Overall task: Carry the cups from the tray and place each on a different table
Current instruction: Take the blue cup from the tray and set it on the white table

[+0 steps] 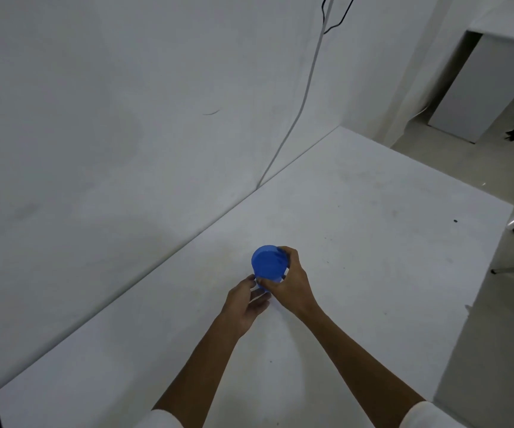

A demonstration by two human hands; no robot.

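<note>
The right hand (289, 279) wraps the cup (269, 262) from its right side, and the left hand (246, 301) sits just below and left of that grip, fingertips touching the cup's base. Table (373, 242) spreads beneath the grip on all sides. Behind and left of it the wall (126, 118) meets the table's far edge, with a cable (303, 103) running down the wall to that edge.

Bare forearms, white sleeves (169, 420)

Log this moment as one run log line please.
blue cup upright | right hand grips it | left hand open beside base | white table
</note>
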